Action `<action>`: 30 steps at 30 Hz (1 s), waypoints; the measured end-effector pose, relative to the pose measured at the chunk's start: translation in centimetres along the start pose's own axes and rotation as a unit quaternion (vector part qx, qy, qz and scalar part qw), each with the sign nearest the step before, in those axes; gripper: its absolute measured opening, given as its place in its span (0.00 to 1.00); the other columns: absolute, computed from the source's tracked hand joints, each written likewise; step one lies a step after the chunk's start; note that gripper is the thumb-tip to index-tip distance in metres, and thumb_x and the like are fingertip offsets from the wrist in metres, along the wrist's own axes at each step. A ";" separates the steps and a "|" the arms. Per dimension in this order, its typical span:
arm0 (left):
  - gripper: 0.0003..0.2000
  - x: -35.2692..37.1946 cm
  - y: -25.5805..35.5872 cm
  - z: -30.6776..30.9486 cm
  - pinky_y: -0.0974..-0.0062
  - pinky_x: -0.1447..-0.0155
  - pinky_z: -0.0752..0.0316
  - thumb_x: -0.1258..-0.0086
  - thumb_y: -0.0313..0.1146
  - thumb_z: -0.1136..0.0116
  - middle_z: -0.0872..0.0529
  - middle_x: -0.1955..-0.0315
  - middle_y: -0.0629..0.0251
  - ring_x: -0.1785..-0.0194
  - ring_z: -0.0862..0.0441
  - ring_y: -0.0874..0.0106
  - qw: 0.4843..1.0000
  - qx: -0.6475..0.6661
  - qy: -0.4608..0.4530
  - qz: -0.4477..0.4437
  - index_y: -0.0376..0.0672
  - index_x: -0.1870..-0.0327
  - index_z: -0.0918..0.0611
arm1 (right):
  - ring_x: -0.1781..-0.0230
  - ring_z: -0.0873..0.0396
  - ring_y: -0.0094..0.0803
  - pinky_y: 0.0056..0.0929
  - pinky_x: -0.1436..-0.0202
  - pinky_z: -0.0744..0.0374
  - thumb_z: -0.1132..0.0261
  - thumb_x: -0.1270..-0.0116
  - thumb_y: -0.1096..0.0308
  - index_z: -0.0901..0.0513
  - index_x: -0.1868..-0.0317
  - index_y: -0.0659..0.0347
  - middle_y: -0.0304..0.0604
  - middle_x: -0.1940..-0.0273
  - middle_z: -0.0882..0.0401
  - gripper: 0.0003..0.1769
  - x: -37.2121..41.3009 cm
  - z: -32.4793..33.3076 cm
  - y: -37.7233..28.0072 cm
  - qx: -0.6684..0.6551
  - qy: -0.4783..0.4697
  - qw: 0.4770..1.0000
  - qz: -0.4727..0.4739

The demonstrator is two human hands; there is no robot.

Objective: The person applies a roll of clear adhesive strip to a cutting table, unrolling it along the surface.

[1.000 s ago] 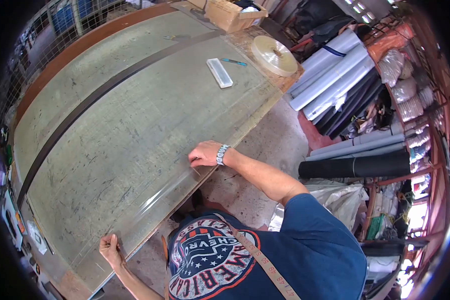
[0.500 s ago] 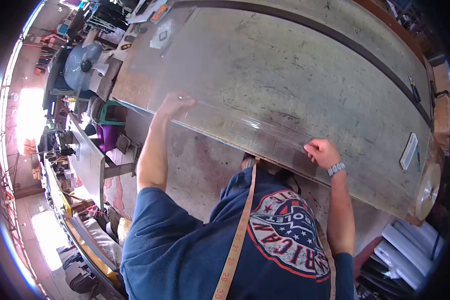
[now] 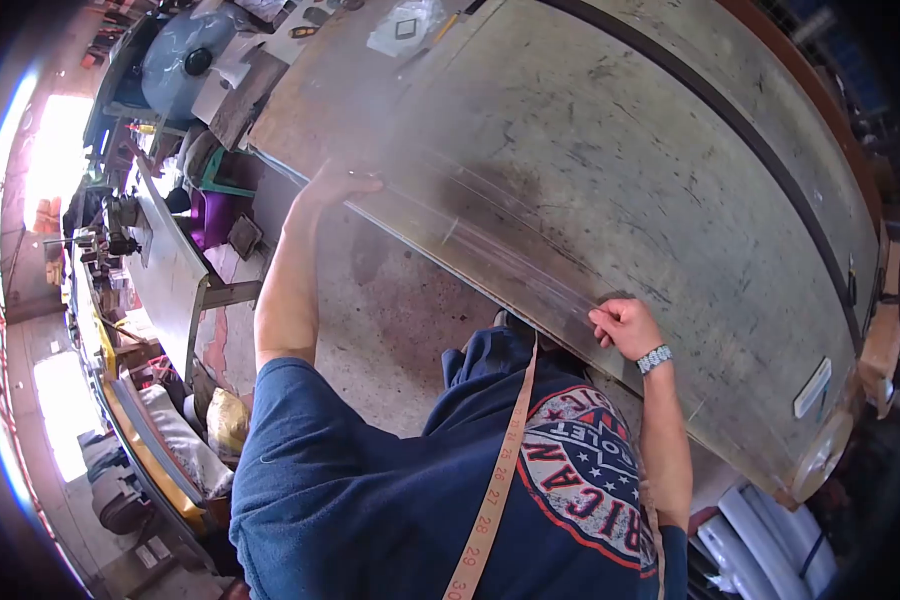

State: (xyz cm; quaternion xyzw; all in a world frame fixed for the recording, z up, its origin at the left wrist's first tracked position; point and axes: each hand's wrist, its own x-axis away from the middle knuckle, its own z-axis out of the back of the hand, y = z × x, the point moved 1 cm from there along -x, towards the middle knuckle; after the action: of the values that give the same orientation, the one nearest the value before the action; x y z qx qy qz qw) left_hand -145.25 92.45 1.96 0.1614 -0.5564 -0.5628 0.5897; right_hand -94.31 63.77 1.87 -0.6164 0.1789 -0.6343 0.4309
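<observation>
A strip of clear plastic film (image 3: 510, 262) stretches between my two hands, just above the near edge of the worn worktable (image 3: 610, 170). My left hand (image 3: 342, 184) pinches its left end near the table's edge. At the other end, my right hand (image 3: 620, 325), with a watch (image 3: 654, 358) on the wrist, grips the film between thumb and fingers. A measuring tape (image 3: 490, 500) hangs down the front of the dark blue shirt (image 3: 370, 480).
A long dark bar (image 3: 710, 95) crosses the table's far side. A white tool (image 3: 813, 388) and a clear roll (image 3: 825, 450) are at the right. A fan (image 3: 196, 62), green stool (image 3: 220, 172) and side bench (image 3: 165, 270) stand left. Wrapped rolls (image 3: 760, 540) lie lower right.
The view has shifted, so the table appears turned. My right hand has moved slightly left and down in view. Both hands still hold the film.
</observation>
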 end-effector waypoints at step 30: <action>0.30 -0.8 -10.1 -1.1 0.63 0.34 0.21 0.35 0.42 0.20 0.13 0.41 0.54 0.39 0.16 0.63 0.913 -0.157 0.345 -0.149 0.36 0.36 0.16 | 0.67 0.17 0.32 0.37 0.60 0.19 0.24 0.33 0.51 0.14 0.60 0.61 0.43 0.66 0.11 0.20 6.0 3.2 3.8 0.115 0.087 0.989 -0.029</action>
State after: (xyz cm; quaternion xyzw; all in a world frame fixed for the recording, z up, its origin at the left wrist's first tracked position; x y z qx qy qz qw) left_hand -148.96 89.48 -7.02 0.3324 -0.1922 -0.6335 0.6717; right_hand -89.26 58.02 3.36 -0.5099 0.1233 -0.7144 0.4630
